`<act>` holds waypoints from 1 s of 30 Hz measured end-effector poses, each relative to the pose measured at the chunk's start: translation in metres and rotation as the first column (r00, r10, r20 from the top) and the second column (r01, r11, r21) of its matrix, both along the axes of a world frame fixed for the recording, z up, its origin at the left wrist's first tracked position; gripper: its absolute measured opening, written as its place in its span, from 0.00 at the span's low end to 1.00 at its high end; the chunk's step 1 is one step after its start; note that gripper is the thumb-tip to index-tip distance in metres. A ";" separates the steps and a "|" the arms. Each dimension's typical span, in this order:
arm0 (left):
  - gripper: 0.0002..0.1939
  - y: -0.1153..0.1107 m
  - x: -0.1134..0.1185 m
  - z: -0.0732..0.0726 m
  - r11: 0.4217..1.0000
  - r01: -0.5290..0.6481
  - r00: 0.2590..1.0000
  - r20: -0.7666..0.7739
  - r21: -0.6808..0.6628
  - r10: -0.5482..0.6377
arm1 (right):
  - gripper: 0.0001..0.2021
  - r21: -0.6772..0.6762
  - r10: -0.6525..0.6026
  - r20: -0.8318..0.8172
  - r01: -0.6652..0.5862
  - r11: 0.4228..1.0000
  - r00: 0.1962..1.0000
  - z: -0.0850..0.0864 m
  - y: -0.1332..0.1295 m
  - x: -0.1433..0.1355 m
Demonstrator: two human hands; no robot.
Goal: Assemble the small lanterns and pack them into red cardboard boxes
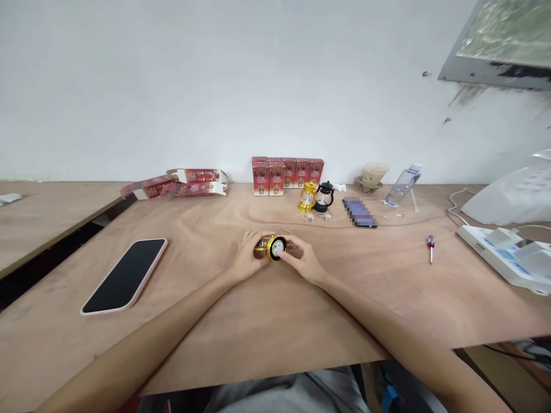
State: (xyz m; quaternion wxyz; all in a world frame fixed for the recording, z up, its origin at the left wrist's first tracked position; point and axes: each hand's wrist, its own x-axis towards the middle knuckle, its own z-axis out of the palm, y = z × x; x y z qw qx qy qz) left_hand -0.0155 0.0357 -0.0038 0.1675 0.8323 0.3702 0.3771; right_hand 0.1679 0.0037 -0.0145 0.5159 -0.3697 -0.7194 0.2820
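Note:
Between my two hands, low over the table, lies a small gold lantern (270, 241) tipped on its side. Its round base faces me and shows a pale disc inside a black ring. My left hand (249, 252) is wrapped round the lantern's clear body. With thumb and fingers my right hand (301, 258) grips the base, the thumb on the pale disc. Beyond the hands, another gold lantern (307, 197) and a black lantern (323, 197) stand upright side by side. Small metal bits lie in front of those two.
Several red boxes (275, 178) stand against the wall; flattened red cartons (185, 183) lie left of them. A phone (124, 275) rests at left, another phone (360, 212) at right. Further right are a cup (373, 174), a water bottle (402, 184), a screwdriver (431, 243) and a power strip (503, 258).

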 end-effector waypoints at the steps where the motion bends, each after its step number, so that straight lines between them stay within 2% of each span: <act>1: 0.21 0.000 0.000 0.000 1.000 0.003 1.000 -0.001 0.004 -0.003 | 0.15 0.002 -0.006 0.002 0.006 1.000 1.000 0.000 0.000 0.000; 7: 0.21 0.002 0.000 -0.003 1.000 0.020 1.000 -0.014 0.013 -0.020 | 0.13 -0.025 -0.038 0.019 0.038 0.999 0.999 0.000 0.000 -0.001; 9: 0.21 0.002 0.000 -0.004 1.000 -0.005 1.000 -0.022 0.009 0.006 | 0.15 0.004 -0.058 0.012 0.058 0.998 0.998 -0.001 0.001 -0.002; 12: 0.23 0.000 0.001 -0.004 0.997 -0.070 0.997 -0.027 0.012 0.071 | 0.16 0.180 -0.159 0.006 0.156 0.971 0.987 0.000 -0.001 -0.003; 14: 0.23 -0.002 0.001 -0.003 0.994 -0.110 0.993 -0.036 0.010 0.110 | 0.10 0.305 -0.199 0.049 0.175 0.936 0.979 0.001 -0.003 -0.004; 16: 0.24 -0.005 0.002 -0.002 0.991 -0.137 0.989 -0.050 0.002 0.137 | 0.05 0.363 -0.210 0.104 0.160 0.918 0.972 0.003 -0.005 -0.004; 22: 0.25 -0.008 0.002 -0.001 0.985 -0.172 0.983 -0.075 -0.028 0.169 | 0.07 0.342 -0.187 0.153 0.126 0.931 0.970 0.005 -0.007 -0.002; 27: 0.23 -0.007 0.002 -0.001 0.983 -0.179 0.981 -0.080 -0.037 0.176 | 0.20 0.327 -0.104 0.203 0.033 0.944 0.974 0.002 -0.003 -0.002; 30: 0.23 -0.007 0.002 -0.001 0.984 -0.175 0.981 -0.095 -0.041 0.170 | 0.19 0.319 -0.098 0.200 0.030 0.947 0.975 -0.001 -0.001 -0.003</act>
